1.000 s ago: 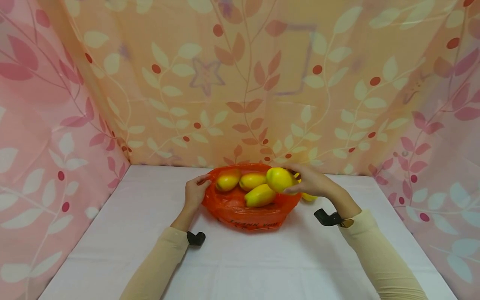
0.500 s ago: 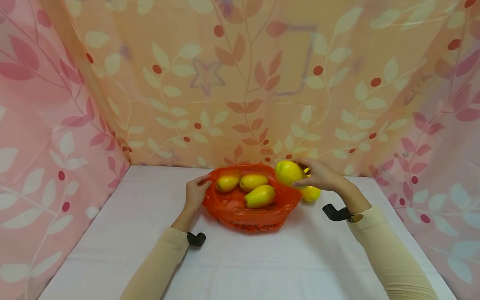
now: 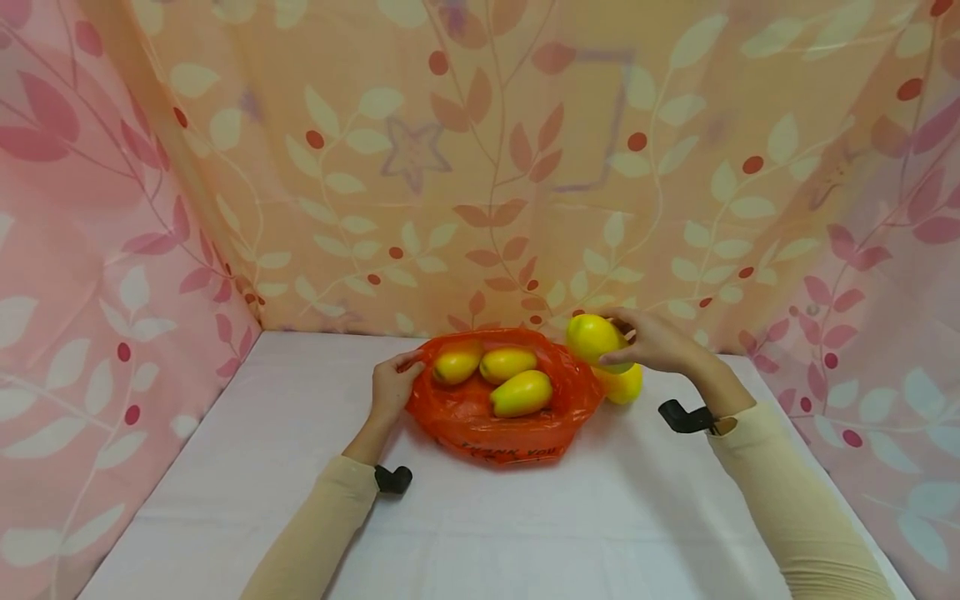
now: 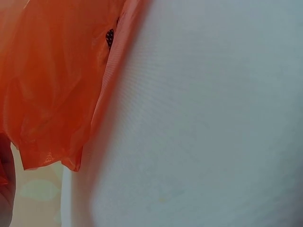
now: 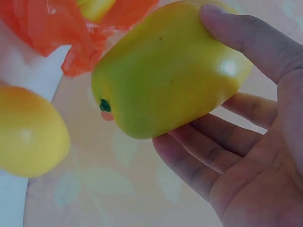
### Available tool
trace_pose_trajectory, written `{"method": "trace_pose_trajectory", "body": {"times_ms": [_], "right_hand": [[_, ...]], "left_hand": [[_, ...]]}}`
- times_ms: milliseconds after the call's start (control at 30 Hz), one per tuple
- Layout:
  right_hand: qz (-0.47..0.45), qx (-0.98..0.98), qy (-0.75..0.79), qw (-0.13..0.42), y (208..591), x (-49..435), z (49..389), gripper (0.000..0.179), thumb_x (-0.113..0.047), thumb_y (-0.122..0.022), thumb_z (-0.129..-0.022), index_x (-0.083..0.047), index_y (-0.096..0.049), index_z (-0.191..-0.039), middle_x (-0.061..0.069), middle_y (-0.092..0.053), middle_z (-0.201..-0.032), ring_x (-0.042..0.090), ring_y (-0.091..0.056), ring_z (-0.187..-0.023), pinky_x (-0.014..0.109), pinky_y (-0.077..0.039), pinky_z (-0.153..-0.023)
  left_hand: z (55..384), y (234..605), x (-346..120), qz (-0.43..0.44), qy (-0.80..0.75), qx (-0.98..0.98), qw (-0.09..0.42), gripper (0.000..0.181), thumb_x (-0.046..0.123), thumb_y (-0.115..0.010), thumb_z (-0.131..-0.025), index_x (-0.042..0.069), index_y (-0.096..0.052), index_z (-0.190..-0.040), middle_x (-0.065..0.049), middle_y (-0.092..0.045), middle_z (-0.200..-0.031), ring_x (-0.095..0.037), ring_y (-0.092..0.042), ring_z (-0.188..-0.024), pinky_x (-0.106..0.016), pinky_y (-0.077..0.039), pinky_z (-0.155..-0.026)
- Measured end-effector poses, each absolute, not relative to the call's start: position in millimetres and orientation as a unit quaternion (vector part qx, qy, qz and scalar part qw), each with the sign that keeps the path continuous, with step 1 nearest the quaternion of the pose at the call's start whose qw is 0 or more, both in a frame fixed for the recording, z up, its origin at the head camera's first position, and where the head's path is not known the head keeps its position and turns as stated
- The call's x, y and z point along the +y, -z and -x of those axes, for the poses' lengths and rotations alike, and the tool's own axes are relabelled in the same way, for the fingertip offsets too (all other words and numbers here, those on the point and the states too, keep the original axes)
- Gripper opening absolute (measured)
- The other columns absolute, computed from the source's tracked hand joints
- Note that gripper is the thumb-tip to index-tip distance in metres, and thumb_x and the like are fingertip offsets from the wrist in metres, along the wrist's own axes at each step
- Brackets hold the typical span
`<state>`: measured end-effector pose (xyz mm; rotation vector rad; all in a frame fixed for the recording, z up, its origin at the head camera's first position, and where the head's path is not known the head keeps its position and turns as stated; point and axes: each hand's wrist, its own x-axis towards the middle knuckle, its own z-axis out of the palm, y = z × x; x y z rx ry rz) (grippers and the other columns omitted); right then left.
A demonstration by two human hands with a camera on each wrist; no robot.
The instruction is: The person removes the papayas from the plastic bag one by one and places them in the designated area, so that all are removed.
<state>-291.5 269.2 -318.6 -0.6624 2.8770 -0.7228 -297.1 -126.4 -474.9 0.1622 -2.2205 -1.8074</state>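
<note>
Presently, the right hand (image 3: pixel 656 340) grasps one yellow-green mango (image 3: pixel 594 337), its thumb laid across one face and its fingers bearing on the opposite side; the fruit is held aloft, by the right-hand rim of an orange-red plastic bag (image 3: pixel 480 421); in the right wrist view its dark green stem nub (image 5: pixel 105 106) shows at the end away from the palm, and small dark specks mark the skin; the left hand (image 3: pixel 392 387) pinches the bag's left rim, though in the left wrist view only an edge of that hand is visible; the bag sits on a white table cover (image 3: pixel 495 533), mouth open, dark lettering reading "THANK YOU" on its near side; inside lie three mangoes, a left one (image 3: pixel 455 367), another beside it (image 3: pixel 507 364), and a third (image 3: pixel 521 393) nearer the person; a further mango (image 3: pixel 624 385) rests outside, just right of the bag, apart from the held fruit; a floral curtain (image 3: pixel 337 167) stands behind.
</note>
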Motion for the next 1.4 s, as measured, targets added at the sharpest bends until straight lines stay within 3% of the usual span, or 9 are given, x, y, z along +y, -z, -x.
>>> {"method": "trace_pose_trajectory", "body": {"times_ms": [233, 467, 700, 1133, 1400], "right_hand": [[0.197, 0.952, 0.231, 0.052, 314, 280, 296, 0.071, -0.032, -0.079, -0.081, -0.007, -0.048, -0.139, 0.018, -0.062, -0.118, 0.032, -0.057, -0.103, 0.044, -0.055, -0.085], [0.152, 0.963, 0.22, 0.048, 309, 286, 300, 0.072, -0.031, -0.079, -0.08, 0.0, -0.048, -0.136, 0.027, -0.061, -0.121, 0.036, -0.06, -0.103, 0.049, -0.055, -0.087], [0.123, 0.966, 0.221, 0.046, 308, 294, 304, 0.07, -0.037, -0.079, -0.079, -0.001, -0.05, -0.131, 0.025, -0.061, -0.116, 0.035, -0.061, -0.098, 0.048, -0.056, -0.085], [0.075, 0.973, 0.217, 0.04, 318, 319, 314, 0.079, -0.04, -0.076, -0.082, 0.004, -0.041, -0.138, 0.035, -0.056, -0.122, 0.043, -0.058, -0.101, 0.05, -0.054, -0.085], [0.071, 0.97, 0.227, 0.042, 323, 330, 320, 0.077, -0.039, -0.073, -0.085, -0.003, -0.038, -0.143, 0.034, -0.054, -0.125, 0.044, -0.057, -0.104, 0.053, -0.053, -0.089]], "left_hand": [[296, 473, -126, -0.058, 0.623, -0.768, 0.138, 0.024, 0.009, -0.068, -0.089, 0.0, -0.073, -0.111, -0.019, -0.071, -0.113, -0.027, -0.061, -0.116, -0.04, -0.049, -0.099], [296, 473, -126, -0.062, 0.627, -0.765, 0.133, 0.025, 0.009, -0.068, -0.089, 0.0, -0.072, -0.112, -0.02, -0.07, -0.114, -0.027, -0.06, -0.117, -0.042, -0.05, -0.099], [296, 475, -127, -0.055, 0.624, -0.766, 0.143, 0.024, 0.01, -0.068, -0.088, 0.0, -0.073, -0.11, -0.02, -0.071, -0.113, -0.029, -0.061, -0.116, -0.042, -0.048, -0.102], [295, 478, -126, -0.053, 0.619, -0.772, 0.136, 0.024, 0.009, -0.068, -0.089, 0.001, -0.073, -0.112, -0.019, -0.071, -0.114, -0.027, -0.061, -0.116, -0.042, -0.049, -0.1], [296, 477, -126, -0.057, 0.622, -0.768, 0.14, 0.024, 0.009, -0.068, -0.088, 0.001, -0.073, -0.111, -0.019, -0.071, -0.113, -0.026, -0.061, -0.116, -0.039, -0.05, -0.098]]}}
